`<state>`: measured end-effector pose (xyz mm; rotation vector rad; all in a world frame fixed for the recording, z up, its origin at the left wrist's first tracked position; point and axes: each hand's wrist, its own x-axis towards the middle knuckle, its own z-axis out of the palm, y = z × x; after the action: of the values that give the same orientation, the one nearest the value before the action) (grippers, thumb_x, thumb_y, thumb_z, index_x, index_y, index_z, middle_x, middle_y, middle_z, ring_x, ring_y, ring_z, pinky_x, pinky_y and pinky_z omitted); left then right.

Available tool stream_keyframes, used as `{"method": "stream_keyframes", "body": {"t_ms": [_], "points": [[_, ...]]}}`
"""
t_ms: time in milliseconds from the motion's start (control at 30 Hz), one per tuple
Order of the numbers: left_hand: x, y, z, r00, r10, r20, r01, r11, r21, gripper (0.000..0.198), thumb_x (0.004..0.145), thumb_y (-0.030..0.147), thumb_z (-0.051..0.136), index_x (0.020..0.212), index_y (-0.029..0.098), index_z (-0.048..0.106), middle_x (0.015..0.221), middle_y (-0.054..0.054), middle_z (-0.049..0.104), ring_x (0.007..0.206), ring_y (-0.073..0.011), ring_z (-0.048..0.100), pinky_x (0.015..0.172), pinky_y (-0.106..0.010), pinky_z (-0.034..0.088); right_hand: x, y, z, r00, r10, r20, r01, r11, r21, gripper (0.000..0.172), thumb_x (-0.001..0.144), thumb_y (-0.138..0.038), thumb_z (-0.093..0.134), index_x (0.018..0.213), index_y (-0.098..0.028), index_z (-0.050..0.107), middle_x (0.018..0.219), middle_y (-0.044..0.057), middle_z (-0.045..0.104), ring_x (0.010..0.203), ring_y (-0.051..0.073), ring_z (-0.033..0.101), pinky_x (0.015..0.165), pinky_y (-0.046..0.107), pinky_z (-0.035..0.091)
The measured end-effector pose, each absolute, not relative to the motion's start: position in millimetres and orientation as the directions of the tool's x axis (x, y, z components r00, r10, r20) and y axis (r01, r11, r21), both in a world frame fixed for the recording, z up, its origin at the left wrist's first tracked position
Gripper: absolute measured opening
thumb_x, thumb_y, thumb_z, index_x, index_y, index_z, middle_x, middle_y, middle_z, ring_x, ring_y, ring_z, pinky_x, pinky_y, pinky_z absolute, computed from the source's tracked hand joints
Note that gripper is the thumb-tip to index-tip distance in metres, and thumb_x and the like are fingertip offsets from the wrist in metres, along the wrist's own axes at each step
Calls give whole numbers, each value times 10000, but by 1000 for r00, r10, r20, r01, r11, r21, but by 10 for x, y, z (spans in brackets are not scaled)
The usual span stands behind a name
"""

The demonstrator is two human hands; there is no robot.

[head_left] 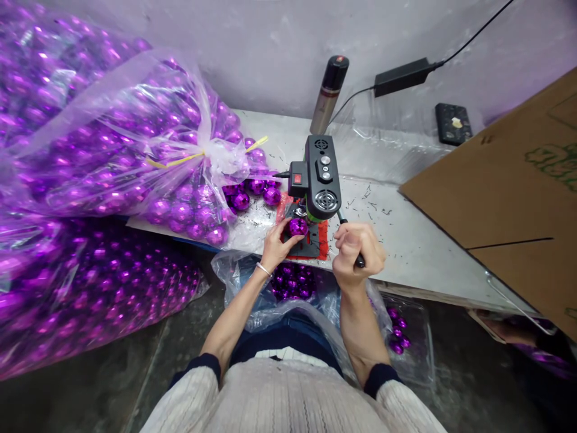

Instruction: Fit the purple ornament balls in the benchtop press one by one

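Observation:
Under the head of a small black drill press [322, 174] sits a shiny purple ball [298, 227]. Thumb and fingers of my left hand [276, 245] grip the ball from its left side, over the dark base plate. My right hand [358, 252] is closed round the black handle [359, 261] of the press lever, to the right of the machine. A red mat [323, 240] lies beneath the base. Loose purple balls [271, 196] rest on the table left of the press, and more balls [293, 281] lie in clear plastic on my lap.
Large clear bags of purple balls [112, 138] fill the left. Behind the press stands a spray can [330, 95]. A power adapter [402, 77] hangs by its cable near the wall. At right are a black box [453, 124] and a cardboard box [505, 198]. Dark shavings dot the table [406, 240].

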<state>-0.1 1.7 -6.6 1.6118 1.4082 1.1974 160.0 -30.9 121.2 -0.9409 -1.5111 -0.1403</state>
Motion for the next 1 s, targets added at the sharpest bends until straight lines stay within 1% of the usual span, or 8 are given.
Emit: {"method": "stream_keyframes", "body": {"t_ms": [167, 300, 400, 500, 567, 633, 833, 1000], "points": [[48, 25, -47, 30, 971, 237, 343, -232, 910, 614, 822, 512, 835, 1342, 229, 671, 1269, -119, 759, 1171, -294, 725, 1074, -468, 551, 1600, -313, 1169, 119, 462, 879, 619, 658, -429, 247, 988, -160, 497, 757, -230, 553, 654, -14, 604, 613, 136, 612, 568, 290, 435], [61, 49, -81, -7, 975, 221, 336, -205, 919, 626, 825, 507, 831, 1348, 204, 665, 1282, -136, 751, 1184, -304, 716, 1075, -478, 549, 1609, -325, 1166, 105, 482, 870, 647, 631, -428, 242, 997, -180, 485, 769, -232, 548, 642, -17, 587, 618, 140, 615, 575, 293, 448], [23, 95, -102, -14, 984, 180, 307, -167, 937, 611, 836, 505, 818, 1342, 193, 674, 1291, -134, 752, 1206, -304, 708, 1106, -482, 531, 1607, -323, 1168, 99, 467, 879, 648, 640, -413, 246, 997, -170, 483, 765, -232, 538, 642, -19, 584, 614, 134, 608, 575, 288, 444], [-47, 140, -123, -32, 993, 110, 220, -100, 970, 556, 901, 504, 744, 1364, 204, 669, 1343, -112, 737, 1270, -275, 685, 1139, -444, 513, 1602, -322, 1165, 108, 459, 882, 640, 647, -415, 250, 990, -165, 489, 753, -232, 536, 633, -18, 582, 611, 137, 609, 569, 290, 445], [-91, 154, -147, -52, 994, 95, 198, -83, 977, 536, 919, 514, 715, 1362, 213, 677, 1371, -103, 723, 1319, -267, 656, 1169, -437, 487, 1602, -327, 1158, 111, 467, 877, 646, 637, -420, 249, 986, -169, 488, 751, -235, 538, 621, -21, 571, 612, 142, 614, 568, 293, 448], [-119, 151, -177, -57, 993, 104, 224, -89, 971, 539, 913, 532, 718, 1349, 216, 691, 1358, -108, 725, 1318, -272, 648, 1178, -447, 472, 1604, -334, 1151, 111, 471, 875, 653, 629, -422, 247, 984, -172, 489, 750, -238, 531, 614, -27, 559, 614, 143, 616, 574, 294, 454], [-106, 112, -221, -16, 983, 185, 358, -167, 919, 558, 901, 599, 714, 1318, 229, 717, 1160, -111, 752, 1154, -275, 683, 1086, -462, 519, 1607, -339, 1136, 106, 469, 877, 643, 640, -420, 242, 977, -157, 492, 752, -238, 526, 620, -29, 562, 611, 138, 612, 589, 295, 462], [-93, 107, -206, 7, 975, 221, 420, -204, 884, 575, 891, 622, 717, 1323, 243, 711, 1155, -108, 736, 1138, -276, 672, 1064, -457, 515, 1595, -319, 1125, 107, 441, 891, 631, 662, -404, 255, 977, -141, 499, 741, -234, 517, 645, -22, 587, 606, 129, 596, 572, 284, 444]]}}
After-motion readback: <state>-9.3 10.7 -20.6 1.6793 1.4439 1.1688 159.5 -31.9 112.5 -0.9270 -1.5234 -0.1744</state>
